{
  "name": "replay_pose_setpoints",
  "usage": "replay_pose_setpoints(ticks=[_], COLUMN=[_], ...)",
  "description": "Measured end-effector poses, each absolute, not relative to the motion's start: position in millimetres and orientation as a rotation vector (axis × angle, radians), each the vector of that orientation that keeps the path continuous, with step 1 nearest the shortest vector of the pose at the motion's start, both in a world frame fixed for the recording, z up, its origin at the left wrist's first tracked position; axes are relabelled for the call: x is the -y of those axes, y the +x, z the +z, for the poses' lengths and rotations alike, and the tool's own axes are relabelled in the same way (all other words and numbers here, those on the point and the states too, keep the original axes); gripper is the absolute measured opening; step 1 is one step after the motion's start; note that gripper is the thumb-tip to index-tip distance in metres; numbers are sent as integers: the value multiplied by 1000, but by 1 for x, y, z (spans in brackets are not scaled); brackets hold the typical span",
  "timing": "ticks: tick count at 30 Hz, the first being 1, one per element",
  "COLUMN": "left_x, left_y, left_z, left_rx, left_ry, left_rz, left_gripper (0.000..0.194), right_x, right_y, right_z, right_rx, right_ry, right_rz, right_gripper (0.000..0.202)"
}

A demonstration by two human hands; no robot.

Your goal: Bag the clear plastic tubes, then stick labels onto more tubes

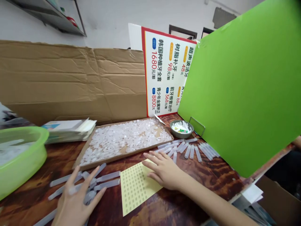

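Observation:
My left hand (76,201) is over a loose pile of clear plastic tubes (107,184) at the lower left, its fingers spread and nothing seen gripped in them. Flat on the table lies a yellow sheet (136,186) with rows of small dark marks. My right hand (164,169) rests on the sheet's upper right part, fingers stretched out. Beyond it, more clear tubes (192,151) lie in a fanned row. A shallow cardboard tray (122,156) behind both hands holds many small translucent pieces.
A green basin (35,160) with translucent items stands at the left edge, near stacked papers (68,128). A grey bowl (181,134) of white pieces sits behind the tubes. Cardboard (70,81), a printed sign (162,72) and a green board (242,81) enclose the table (185,201).

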State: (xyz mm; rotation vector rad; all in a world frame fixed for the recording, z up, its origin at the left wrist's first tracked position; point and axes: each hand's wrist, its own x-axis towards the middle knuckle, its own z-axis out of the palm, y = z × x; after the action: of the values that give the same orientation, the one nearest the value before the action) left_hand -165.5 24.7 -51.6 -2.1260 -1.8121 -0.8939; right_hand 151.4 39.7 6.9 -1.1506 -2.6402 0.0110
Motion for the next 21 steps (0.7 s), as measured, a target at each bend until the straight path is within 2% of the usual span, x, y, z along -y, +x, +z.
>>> replay_pose_setpoints(ticks=[5,10,21], left_x=[-22,-23,-24], left_y=[-176,-180,-190], left_z=[-55,-54,-46], left_rx=[1787,1825,1891], left_ry=[-2198,-2172,-2013], left_rz=[-886,-811,-814], left_gripper=[56,46,76], right_x=[-76,-79,-69], right_y=[156,197,207], right_z=[-22,-24,-22], right_rx=[2602,2550,2334], right_ry=[-1277,-1336,-1353], right_rz=[26,-83,-165], right_gripper=[37,34,27])
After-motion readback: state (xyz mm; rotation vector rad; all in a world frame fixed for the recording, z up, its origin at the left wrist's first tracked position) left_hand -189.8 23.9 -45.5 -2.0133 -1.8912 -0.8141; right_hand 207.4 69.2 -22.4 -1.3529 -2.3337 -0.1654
